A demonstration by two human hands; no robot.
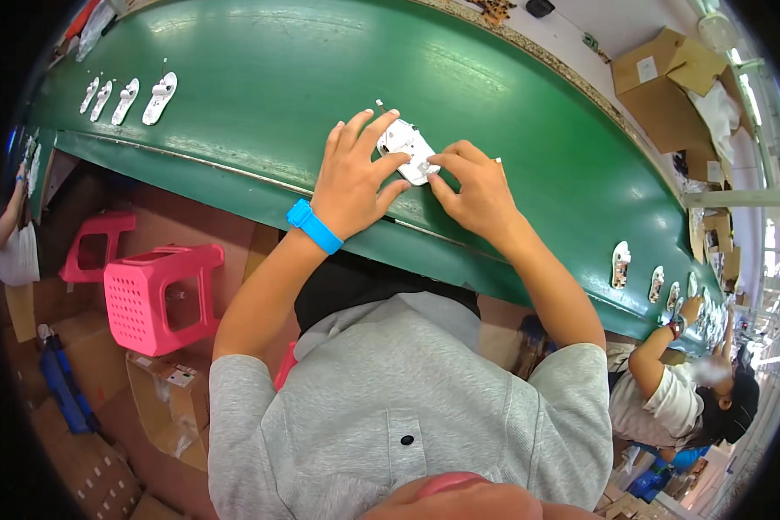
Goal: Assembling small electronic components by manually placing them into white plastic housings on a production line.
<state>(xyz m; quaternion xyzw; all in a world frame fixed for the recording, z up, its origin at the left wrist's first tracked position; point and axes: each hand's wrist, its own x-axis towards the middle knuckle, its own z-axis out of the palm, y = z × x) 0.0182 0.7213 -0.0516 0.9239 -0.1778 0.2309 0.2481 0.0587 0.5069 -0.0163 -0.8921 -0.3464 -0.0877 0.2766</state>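
Note:
A white, elongated plastic housing (pixel 405 139) lies on the green bench in front of me, with a short dark wire and small connector at its far end. My left hand (pixel 355 169), with a blue band at the wrist, steadies it from the left. Its index finger rests on the housing's face, and another fingertip is by the far edge. At the near right end, my right hand (pixel 472 186) grips the housing between thumb and index finger, beside a small greyish piece. Whether that piece is fixed or loose I cannot tell.
Several similar white housings (pixel 159 99) stand in a row at the far left, and more (pixel 620 264) line the right. A co-worker (pixel 676 381) works at the right end. Pink stools (pixel 160 299) stand below left; a cardboard box (pixel 667 95) sits beyond the bench.

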